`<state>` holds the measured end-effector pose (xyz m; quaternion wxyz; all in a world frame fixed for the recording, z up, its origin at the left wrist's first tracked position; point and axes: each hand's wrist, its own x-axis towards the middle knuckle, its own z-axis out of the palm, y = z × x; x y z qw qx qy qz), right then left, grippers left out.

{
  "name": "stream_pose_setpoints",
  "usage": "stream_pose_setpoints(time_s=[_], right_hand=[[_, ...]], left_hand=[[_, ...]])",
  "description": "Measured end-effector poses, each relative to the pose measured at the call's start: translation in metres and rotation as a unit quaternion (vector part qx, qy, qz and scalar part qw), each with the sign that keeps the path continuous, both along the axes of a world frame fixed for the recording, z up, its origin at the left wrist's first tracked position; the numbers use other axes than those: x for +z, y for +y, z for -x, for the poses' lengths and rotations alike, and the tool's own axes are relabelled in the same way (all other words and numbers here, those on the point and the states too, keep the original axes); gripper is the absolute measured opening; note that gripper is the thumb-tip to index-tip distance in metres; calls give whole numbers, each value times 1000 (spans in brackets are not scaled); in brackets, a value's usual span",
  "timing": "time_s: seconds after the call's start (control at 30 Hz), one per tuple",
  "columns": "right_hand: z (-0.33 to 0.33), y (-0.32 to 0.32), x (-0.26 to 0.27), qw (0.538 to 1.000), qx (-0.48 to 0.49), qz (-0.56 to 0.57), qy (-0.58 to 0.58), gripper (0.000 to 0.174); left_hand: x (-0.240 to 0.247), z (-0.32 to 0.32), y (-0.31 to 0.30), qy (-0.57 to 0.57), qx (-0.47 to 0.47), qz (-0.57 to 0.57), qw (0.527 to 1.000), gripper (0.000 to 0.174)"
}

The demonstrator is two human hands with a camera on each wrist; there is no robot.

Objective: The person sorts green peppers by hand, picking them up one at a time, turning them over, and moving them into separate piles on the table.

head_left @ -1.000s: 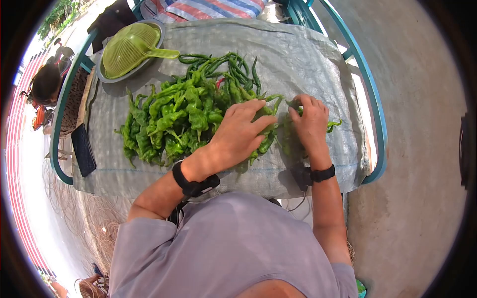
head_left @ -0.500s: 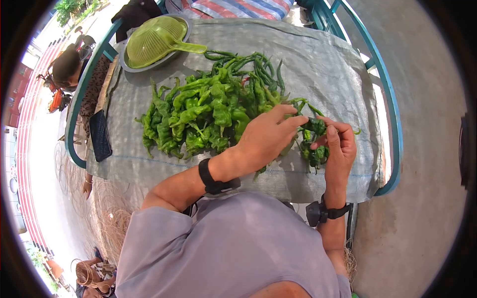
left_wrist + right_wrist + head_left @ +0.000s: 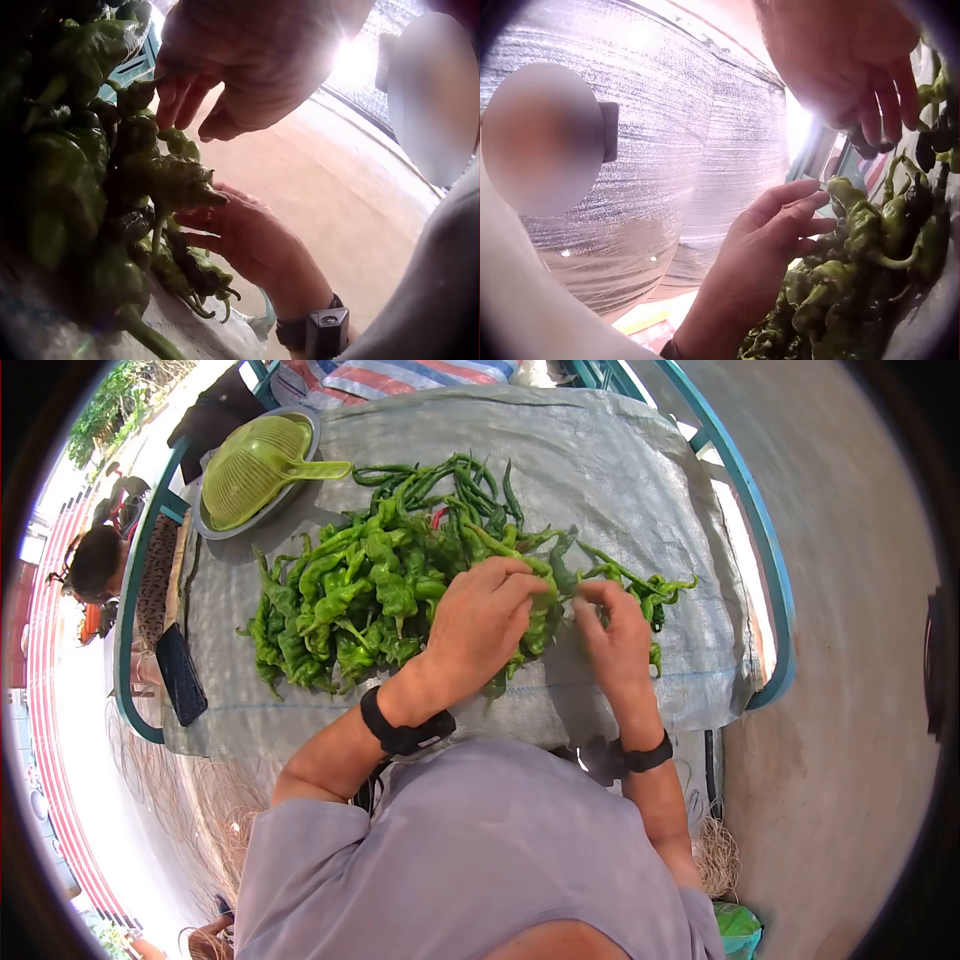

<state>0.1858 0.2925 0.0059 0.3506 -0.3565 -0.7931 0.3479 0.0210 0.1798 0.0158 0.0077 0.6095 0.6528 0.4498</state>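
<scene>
The left hand (image 3: pixel 478 618) lies at the right edge of the large heap of green peppers (image 3: pixel 385 575), its fingers loosely bent over them. In the right wrist view, this hand (image 3: pixel 761 247) has its fingertips against a light green pepper (image 3: pixel 862 225). Just to its right, the right hand (image 3: pixel 618 645) pinches a blurred dark green pepper (image 3: pixel 563 560) that points away from the body. The right wrist view has the dark pepper (image 3: pixel 866 146) at the fingertips of the right hand (image 3: pixel 840 64). A smaller group of peppers (image 3: pixel 655 595) lies beyond the right hand.
Grey sheeting (image 3: pixel 650 490) covers the table, with teal rails (image 3: pixel 755 540) at its sides. A yellow-green strainer (image 3: pixel 255 470) rests in a grey basin at the back left. A phone (image 3: pixel 181 675) lies at the left edge. Another person (image 3: pixel 98 565) is beyond the left rail.
The right hand has moved left from the smaller group toward the left hand, a dark pepper now at its fingertips. The left hand has drawn back toward the large heap. The head view has shifted.
</scene>
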Motion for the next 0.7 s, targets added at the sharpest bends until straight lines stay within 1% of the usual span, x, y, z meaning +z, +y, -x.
stream_pose_setpoints(time_s=[0.03, 0.07, 0.17, 0.2, 0.3, 0.33, 0.43, 0.47, 0.57, 0.67, 0.7], right_hand=[[-2, 1, -3, 994, 27, -102, -43, 14], [-4, 2, -4, 974, 55, -203, -85, 15], [-17, 0, 11, 986, 3, -143, -86, 14], [-23, 1, 14, 983, -14, -144, -112, 17], [-38, -3, 21, 967, -22, -162, -197, 20], [-45, -3, 19, 953, 12, -185, -240, 33], [-45, -15, 19, 917, 27, -237, -320, 46], [-46, -15, 17, 907, 42, -244, -341, 53], [-46, -12, 16, 911, 52, -251, -323, 51], [-50, -8, 12, 932, 38, -223, -284, 50], [-51, -7, 11, 947, 18, -190, -258, 48]], left_hand=[[-1, 1, 0, 1, 2, 3, 1000, 22], [-2, 2, -1, 0, -1, 12, 1000, 22], [-2, 3, -3, -6, -4, 34, 999, 22], [-1, 3, -3, -7, -6, 36, 999, 22], [-2, 3, -1, -8, -9, 28, 1000, 22], [-2, 2, -1, -9, -9, 23, 1000, 22], [-1, -1, -1, 1, -10, 32, 999, 21], [0, -1, -1, 3, -13, 32, 999, 21], [2, -3, -2, 9, -27, 31, 999, 22], [5, -1, -4, 19, -48, 21, 998, 24], [5, -1, -4, 26, -55, 14, 998, 25]])
